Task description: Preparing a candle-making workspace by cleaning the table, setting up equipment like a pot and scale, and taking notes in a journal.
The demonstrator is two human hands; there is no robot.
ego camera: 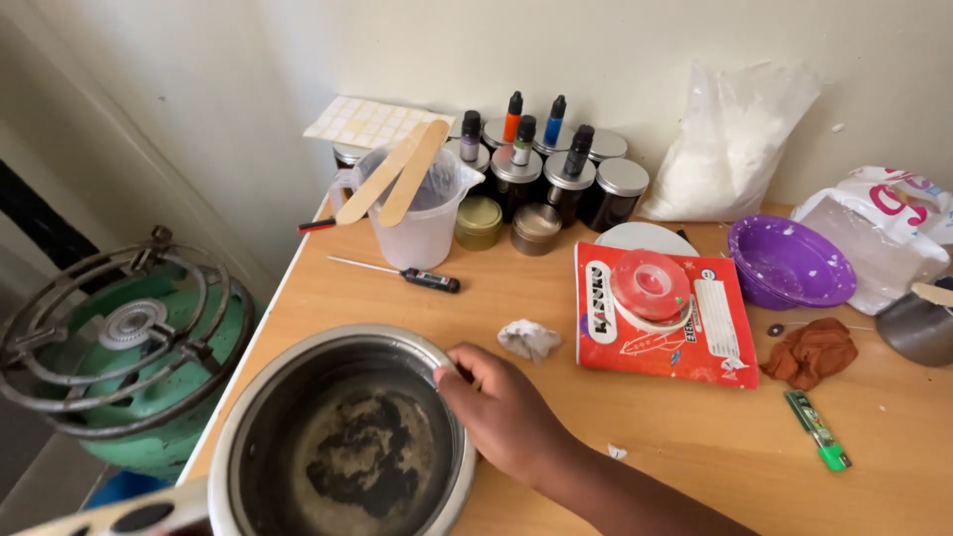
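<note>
Down at the worktop's (635,427) near-left corner: round steel pot (342,437), inside blackened and stained – right hand (501,412) gripping its right rim, fingers curled over the edge. Left hand out of view. Crumpled tissue (529,339) just beside.

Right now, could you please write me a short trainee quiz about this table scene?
1. True or false: the right hand grips the rim of the metal pot.
2. What lies across the clear measuring jug? A) wooden sticks B) a spoon C) a knife
3. What colour is the bowl near the white bag?

Key: 1 true. 2 A, the wooden sticks. 3 purple.
</note>
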